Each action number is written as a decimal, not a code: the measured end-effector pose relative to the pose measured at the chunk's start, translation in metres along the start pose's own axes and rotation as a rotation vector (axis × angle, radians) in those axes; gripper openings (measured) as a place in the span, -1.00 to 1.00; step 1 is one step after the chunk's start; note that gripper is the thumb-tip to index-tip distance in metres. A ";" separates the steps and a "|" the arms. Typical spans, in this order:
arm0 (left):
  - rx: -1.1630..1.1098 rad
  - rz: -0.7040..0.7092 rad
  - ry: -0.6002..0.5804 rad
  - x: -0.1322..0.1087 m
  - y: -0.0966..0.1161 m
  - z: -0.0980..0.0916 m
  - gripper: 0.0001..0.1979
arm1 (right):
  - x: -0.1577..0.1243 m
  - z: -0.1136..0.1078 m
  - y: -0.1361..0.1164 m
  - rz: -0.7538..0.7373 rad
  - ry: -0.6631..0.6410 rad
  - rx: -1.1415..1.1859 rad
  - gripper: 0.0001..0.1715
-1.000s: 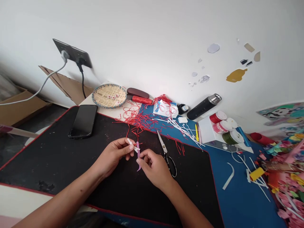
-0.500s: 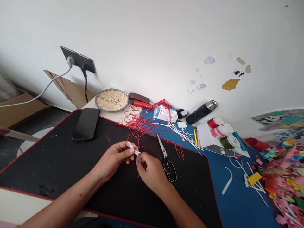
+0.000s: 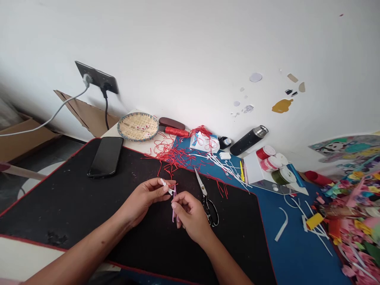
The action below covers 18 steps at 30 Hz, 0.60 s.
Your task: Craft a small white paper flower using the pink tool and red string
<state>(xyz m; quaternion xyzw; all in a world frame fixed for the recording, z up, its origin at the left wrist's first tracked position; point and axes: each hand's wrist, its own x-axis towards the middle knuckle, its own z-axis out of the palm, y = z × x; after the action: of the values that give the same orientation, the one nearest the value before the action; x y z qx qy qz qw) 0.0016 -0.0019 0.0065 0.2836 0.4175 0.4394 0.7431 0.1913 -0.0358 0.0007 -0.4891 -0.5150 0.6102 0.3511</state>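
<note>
My left hand (image 3: 145, 196) pinches a small white paper strip (image 3: 167, 190) between thumb and fingertips. A thin lilac strip (image 3: 173, 209) hangs down from that spot. My right hand (image 3: 191, 213) sits just beside it, with its fingertips against the strip and partly hiding its lower end. Both hands are above the black desk mat (image 3: 59, 206). Open scissors (image 3: 206, 202) lie to the right of my right hand, not touching it. Loose red thread scraps (image 3: 172, 156) lie just beyond my fingers.
A black phone (image 3: 105, 156) lies on the mat at the left. Beyond it stand a woven basket (image 3: 138, 126), a red thread spool (image 3: 177, 132) and a black flask (image 3: 248, 140). Ribbon rolls (image 3: 271, 162) stand to the right, with colourful paper scraps (image 3: 353, 221) heaped at the far right.
The lilac strip shows more clearly below my left hand, because my right fingers have shifted slightly up and left. The whole view has tilted a little.
</note>
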 end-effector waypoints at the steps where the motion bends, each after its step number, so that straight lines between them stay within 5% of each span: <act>1: -0.002 0.000 0.001 0.000 0.000 0.000 -0.78 | -0.001 0.000 0.000 0.005 -0.002 0.000 -0.70; 12: -0.141 -0.027 -0.114 -0.001 -0.004 0.006 -0.76 | -0.002 0.006 0.000 0.006 -0.045 0.024 -0.74; 18: -0.100 -0.017 -0.070 -0.002 -0.004 0.005 -0.75 | 0.001 0.006 0.001 -0.086 0.065 -0.077 -0.79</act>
<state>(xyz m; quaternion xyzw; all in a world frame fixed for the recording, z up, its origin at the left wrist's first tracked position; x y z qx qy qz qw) 0.0068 -0.0055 0.0065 0.2578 0.3713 0.4434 0.7740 0.1855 -0.0367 -0.0006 -0.4994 -0.5470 0.5578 0.3744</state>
